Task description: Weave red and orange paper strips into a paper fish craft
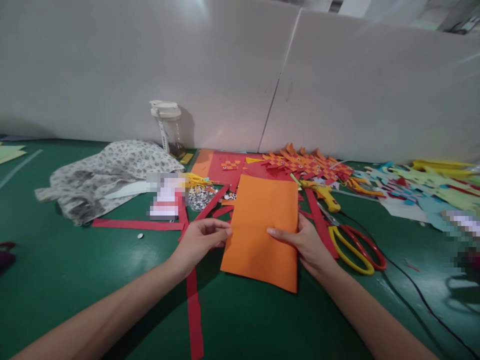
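Note:
An orange sheet of paper [264,230], rectangular and perhaps folded, is held up over the table between my two hands. My left hand [202,239] pinches its left edge with thumb and fingertips. On the other side my right hand [305,240] grips the right edge, thumb flat on the front and fingers behind the sheet. Red paper strips [195,310] lie under and around the sheet. Scissors [356,247] with one yellow and one red handle rest right of my right hand, beside a yellow glue gun [324,194].
Woven red-and-orange paper fish [300,162] lie at the back near a grey wall [225,75]. Several googly eyes [202,197] sit in a bag. A patterned cloth [123,165] and a lidded bottle [170,130] stand left. Paper scraps [423,185] and a black cord [412,285] are right.

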Available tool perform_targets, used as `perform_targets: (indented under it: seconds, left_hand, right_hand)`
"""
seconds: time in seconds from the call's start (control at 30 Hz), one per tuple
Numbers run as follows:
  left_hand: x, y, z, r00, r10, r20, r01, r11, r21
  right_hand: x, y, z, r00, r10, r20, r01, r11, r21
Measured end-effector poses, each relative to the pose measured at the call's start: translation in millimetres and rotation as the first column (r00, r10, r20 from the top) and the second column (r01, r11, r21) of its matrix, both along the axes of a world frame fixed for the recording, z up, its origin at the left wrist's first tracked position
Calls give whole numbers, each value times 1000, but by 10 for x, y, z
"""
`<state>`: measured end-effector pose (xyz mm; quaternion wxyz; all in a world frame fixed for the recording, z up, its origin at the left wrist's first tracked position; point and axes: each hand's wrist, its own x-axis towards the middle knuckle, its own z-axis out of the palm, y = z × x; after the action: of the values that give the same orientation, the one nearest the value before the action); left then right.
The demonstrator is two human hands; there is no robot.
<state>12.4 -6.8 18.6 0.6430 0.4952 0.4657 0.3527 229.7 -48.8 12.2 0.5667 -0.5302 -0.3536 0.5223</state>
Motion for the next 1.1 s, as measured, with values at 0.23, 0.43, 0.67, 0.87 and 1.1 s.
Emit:
perform_targets:
  seconds: [0.23,0.43,0.67,0.87,1.1]
  left_hand:
    - [5,8,-14,1000,13,14,-13,1000,8]
    - [6,12,-15,1000,9,27,-9,1000,-8]
    - [-7,15,-31,1000,-17,26,17,1000,-10]
    - [-4,13,-27,999,-19,28,19,999,-27]
    - [-17,8,-47,1000,-22,21,22,1000,-18]
  right_hand:
    - [7,9,-18,1000,1,-13,-1,1000,7]
    - [6,0,-10,1000,3,-6,-3,1000,5]
    - [4,1,-6,1000,-10,-17,9,1000,-6]
    - [2,-3,-2,1000,-15,-23,15,1000,-10]
    - [-4,-8,-5,1000,-8,-18,8,1000,-2]
